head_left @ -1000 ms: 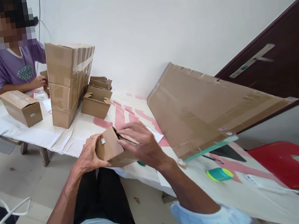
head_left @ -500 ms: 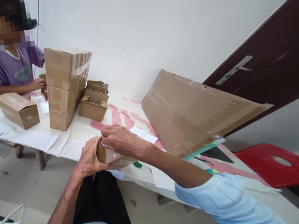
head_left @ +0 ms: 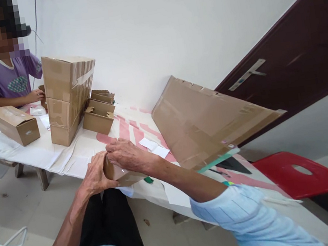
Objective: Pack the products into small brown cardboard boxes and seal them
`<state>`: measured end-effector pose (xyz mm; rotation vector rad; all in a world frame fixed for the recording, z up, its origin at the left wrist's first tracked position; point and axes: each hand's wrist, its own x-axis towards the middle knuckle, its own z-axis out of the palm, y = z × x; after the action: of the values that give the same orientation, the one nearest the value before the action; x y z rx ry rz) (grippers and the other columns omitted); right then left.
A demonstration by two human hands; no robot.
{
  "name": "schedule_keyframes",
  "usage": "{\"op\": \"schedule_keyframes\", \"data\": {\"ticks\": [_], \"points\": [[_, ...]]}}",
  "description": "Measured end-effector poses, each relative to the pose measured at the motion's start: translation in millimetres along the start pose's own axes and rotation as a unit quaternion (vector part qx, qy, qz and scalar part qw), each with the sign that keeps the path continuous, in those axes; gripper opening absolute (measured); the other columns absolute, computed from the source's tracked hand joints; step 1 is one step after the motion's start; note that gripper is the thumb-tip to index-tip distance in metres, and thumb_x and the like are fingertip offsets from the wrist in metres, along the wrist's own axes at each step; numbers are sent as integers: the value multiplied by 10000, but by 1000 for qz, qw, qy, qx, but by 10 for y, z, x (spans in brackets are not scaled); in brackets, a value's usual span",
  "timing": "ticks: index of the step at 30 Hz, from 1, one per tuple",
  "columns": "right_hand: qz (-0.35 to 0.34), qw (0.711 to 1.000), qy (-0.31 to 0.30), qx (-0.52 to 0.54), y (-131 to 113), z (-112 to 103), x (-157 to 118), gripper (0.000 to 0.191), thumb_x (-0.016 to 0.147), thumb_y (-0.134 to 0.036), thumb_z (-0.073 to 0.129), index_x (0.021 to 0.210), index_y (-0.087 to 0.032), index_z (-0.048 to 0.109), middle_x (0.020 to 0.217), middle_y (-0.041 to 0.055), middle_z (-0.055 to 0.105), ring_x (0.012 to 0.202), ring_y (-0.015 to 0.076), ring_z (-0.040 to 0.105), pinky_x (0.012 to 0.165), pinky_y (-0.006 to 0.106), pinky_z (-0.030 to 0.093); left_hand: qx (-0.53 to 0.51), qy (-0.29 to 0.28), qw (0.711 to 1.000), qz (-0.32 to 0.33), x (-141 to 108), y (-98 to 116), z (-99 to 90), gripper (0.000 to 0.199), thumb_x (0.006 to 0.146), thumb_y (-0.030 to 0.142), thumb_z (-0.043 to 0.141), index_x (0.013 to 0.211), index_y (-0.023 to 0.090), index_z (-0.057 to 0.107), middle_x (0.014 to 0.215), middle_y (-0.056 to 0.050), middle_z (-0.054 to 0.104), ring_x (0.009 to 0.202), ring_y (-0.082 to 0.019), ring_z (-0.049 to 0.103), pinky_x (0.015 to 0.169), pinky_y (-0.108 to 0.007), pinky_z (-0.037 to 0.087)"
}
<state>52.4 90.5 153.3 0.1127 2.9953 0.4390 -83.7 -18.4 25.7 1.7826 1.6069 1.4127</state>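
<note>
Brown cardboard noted: the box [head_left: 133,178] being handled is at the near edge of the desk [head_left: 76,163], just above the person's lap; whether it rests there or is held clear cannot be told. Left hand [head_left: 99,174]: grasping, wrapped about the box's left end, thumb along the lower part and fingers toward the top. Right hand [head_left: 127,156]: fingers bent and set on the top at that same end, just beside the left fingers; their tips are hidden, so any pinch cannot be confirmed. Governing relation: the box's long axis runs crosswise before the body, from the left hand out to the right, so both hands meet at one end while the right forearm [head_left: 187,178] passes over toward it. Left of and beyond the hands stands a tall stack of boxes [head_left: 61,95], with an open box [head_left: 98,121] beside it and a closed box [head_left: 15,126] farther left. A co-worker's hand [head_left: 36,95] touches a carton partly hidden behind the stack.
</note>
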Motion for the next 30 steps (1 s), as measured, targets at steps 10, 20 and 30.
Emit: {"op": "schedule_keyframes", "data": {"ticks": [10,20,30], "points": [[1,978,156,136,112,141,16,223,1041,-145,545,872,-179,685,939,98,690,907,225,594,817,347,457,19,-6,1000,-25,-7,116,-29,1036,570,329,973,1490,234,504,1522,-168,543,1416,-445,495,1185,-630,417],[255,801,419,342,924,204,-948,190,986,-346,629,860,-205,648,784,-13,615,710,137,539,698,282,434,-80,-5,993,-82,-21,-509,-404,1109,638,463,938,1583,244,401,1642,-189,470,1528,-428,468,1166,-587,488],[514,733,355,269,1066,2141,-2159,217,931,-369,513,765,-238,564,724,19,627,706,194,578,705,309,448,-134,65,984,-101,103,-688,-474,1028,496,436,1034,1364,282,504,1572,-182,567,1539,-428,490,1166,-598,503]]}}
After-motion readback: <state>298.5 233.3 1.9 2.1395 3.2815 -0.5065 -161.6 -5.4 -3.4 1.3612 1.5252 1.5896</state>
